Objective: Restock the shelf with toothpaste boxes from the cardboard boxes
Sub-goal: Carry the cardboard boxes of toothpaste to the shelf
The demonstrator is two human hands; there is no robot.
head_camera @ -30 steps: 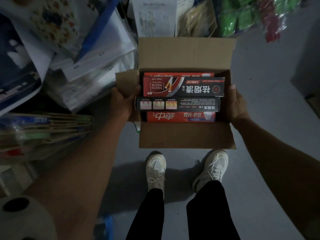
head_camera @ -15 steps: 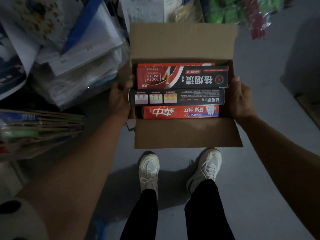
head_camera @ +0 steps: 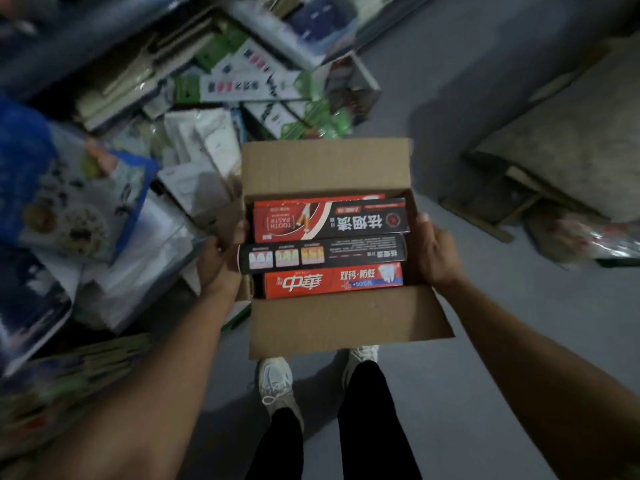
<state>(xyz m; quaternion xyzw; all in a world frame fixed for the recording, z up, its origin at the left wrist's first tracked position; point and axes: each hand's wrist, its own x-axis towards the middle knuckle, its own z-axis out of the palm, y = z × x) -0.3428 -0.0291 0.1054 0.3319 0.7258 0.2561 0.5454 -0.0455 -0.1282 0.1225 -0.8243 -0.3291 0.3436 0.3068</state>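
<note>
the cardboard box [head_camera: 346,320] is held in the air above the grey floor [head_camera: 502,341], open at the top, with one flap standing up on its far side and another folded out on its near side toward the person. the left hand [head_camera: 216,261] grips the box's left wall, thumb hooked over the rim and the other fingers curled round the outside. the right hand [head_camera: 434,252] grips the box's right wall the same way, thumb at the rim, fingers wrapped under and out of sight.

inside the box lie toothpaste boxes laid flat and side by side, long edges running from one wall to the other. nearest the far flap is a red and black toothpaste box [head_camera: 329,220], with the red edge of another one showing just behind it. in the middle of the box is a black toothpaste box [head_camera: 322,254] printed with small pictures of teeth, touching its neighbours. nearest the near flap is a red toothpaste box [head_camera: 332,280] with white lettering.

below the box, on the floor, stand two white shoes [head_camera: 277,382] under black trouser legs [head_camera: 367,420]. left of the box a blurred heap of packaged goods [head_camera: 194,133] spreads over the floor. right of the box, well apart, lies a flattened sheet of cardboard [head_camera: 561,147].
</note>
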